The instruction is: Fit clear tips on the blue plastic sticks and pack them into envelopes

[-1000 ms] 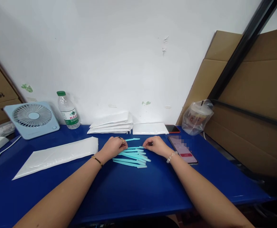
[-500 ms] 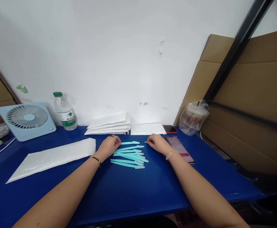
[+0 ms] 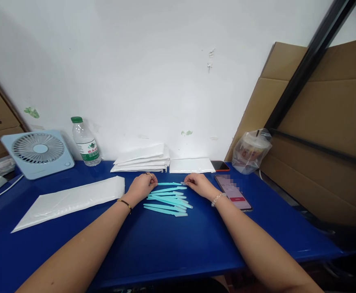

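Note:
Several thin turquoise plastic sticks (image 3: 168,200) with pale ends lie roughly side by side on the blue table (image 3: 178,244). Beyond them, my left hand (image 3: 143,186) pinches the left end of the farthest turquoise stick (image 3: 168,184). My right hand (image 3: 198,184) is closed on a small clear cap (image 3: 183,183), which meets the right end of that same stick. Both hands rest low over the table, with the stick spanning the gap between them.
Left are a white padded envelope (image 3: 71,199), a light blue fan (image 3: 39,152) and a water bottle (image 3: 87,144). White packets (image 3: 143,158) line the wall. Right are a phone (image 3: 233,193), another phone (image 3: 220,166), a bagged cup (image 3: 250,150) and cardboard (image 3: 324,134).
My right hand has brought the clear cap leftward to the end of the farthest stick; before, a gap lay between them. The whole view has shifted slightly.

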Demonstrator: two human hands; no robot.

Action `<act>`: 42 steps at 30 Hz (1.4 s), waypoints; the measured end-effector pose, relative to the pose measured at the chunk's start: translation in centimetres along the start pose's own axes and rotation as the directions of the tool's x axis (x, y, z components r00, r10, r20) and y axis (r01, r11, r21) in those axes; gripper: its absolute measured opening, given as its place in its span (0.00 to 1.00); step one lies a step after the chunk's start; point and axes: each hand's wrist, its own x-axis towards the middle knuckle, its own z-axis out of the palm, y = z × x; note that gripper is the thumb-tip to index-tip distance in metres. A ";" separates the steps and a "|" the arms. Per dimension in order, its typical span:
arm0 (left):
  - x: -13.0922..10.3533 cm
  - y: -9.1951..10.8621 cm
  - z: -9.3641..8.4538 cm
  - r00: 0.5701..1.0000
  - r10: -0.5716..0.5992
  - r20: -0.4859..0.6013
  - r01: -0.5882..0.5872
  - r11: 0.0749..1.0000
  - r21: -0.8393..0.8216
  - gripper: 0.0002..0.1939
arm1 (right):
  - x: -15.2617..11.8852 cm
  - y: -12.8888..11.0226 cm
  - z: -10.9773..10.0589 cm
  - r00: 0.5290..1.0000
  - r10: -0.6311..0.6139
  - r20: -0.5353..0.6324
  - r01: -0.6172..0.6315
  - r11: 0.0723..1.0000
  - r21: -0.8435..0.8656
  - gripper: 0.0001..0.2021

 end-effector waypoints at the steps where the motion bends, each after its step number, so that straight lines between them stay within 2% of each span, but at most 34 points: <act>1: 0.0 0.0 0.0 1.000 -0.002 0.000 0.002 1.000 0.001 0.07 | 0.0 0.1 0.0 1.000 0.008 0.001 -0.008 1.000 0.003 0.06; 8: 0.0 0.0 0.0 1.000 -0.005 -0.001 0.005 1.000 -0.008 0.07 | 0.1 -0.6 0.4 1.000 -0.012 0.015 0.011 1.000 0.027 0.08; 13: -0.1 0.8 0.2 0.998 0.060 -0.002 -0.060 0.998 -0.017 0.06 | 0.3 -1.6 0.8 0.999 -0.040 0.016 0.040 0.999 0.006 0.09; 16: -0.2 1.2 0.0 0.998 0.059 0.022 -0.060 0.998 0.002 0.08 | 0.2 -2.1 0.7 0.998 -0.043 0.034 0.043 0.999 -0.009 0.09; 19: -0.8 1.6 -0.7 0.995 0.074 0.064 -0.073 0.997 -0.017 0.17 | -0.3 -3.0 0.3 0.998 -0.028 0.062 0.029 0.999 -0.019 0.08; 20: -1.1 1.7 -1.0 0.990 0.109 0.090 -0.107 0.994 -0.026 0.24 | -0.6 -3.4 0.2 0.996 -0.029 0.080 0.031 0.999 -0.023 0.12; 22: -1.8 2.2 -1.4 0.966 0.202 0.163 -0.200 0.979 -0.027 0.39 | -1.3 -4.6 -0.1 0.990 -0.042 0.133 0.049 0.997 -0.051 0.27; 23: -2.2 2.6 -1.6 0.949 0.243 0.203 -0.243 0.970 -0.021 0.42 | -1.7 -5.2 -0.2 0.985 -0.050 0.166 0.064 0.995 -0.079 0.34; 24: -2.5 3.0 -1.7 0.933 0.271 0.235 -0.277 0.961 -0.011 0.40 | -2.1 -5.9 -0.2 0.978 -0.056 0.198 0.079 0.991 -0.110 0.36; 25: -2.8 3.4 -1.8 0.923 0.288 0.256 -0.298 0.955 0.002 0.35 | -2.5 -6.5 -0.2 0.971 -0.059 0.230 0.093 0.986 -0.139 0.35; 28: -3.3 4.6 -1.7 0.900 0.323 0.292 -0.351 0.935 0.046 0.16 | -3.2 -8.0 0.2 0.956 -0.066 0.287 0.128 0.971 -0.203 0.19; 30: -3.6 5.2 -1.3 0.888 0.350 0.299 -0.395 0.912 0.107 0.10 | -3.4 -8.6 0.6 0.954 -0.074 0.290 0.149 0.958 -0.247 0.13; 34: -3.9 5.6 -0.3 0.883 0.352 0.310 -0.430 0.870 0.239 0.05 | -3.1 -8.7 1.4 0.948 -0.037 0.316 0.153 0.924 -0.351 0.11; 38: -4.1 5.9 0.3 0.878 0.384 0.285 -0.460 0.840 0.288 0.06 | -2.8 -8.6 1.8 0.945 -0.028 0.325 0.167 0.898 -0.407 0.11; 42: -4.0 6.5 -0.4 0.893 0.361 0.269 -0.436 0.842 0.318 0.07 | -2.6 -8.9 1.7 0.961 -0.028 0.275 0.157 0.875 -0.459 0.12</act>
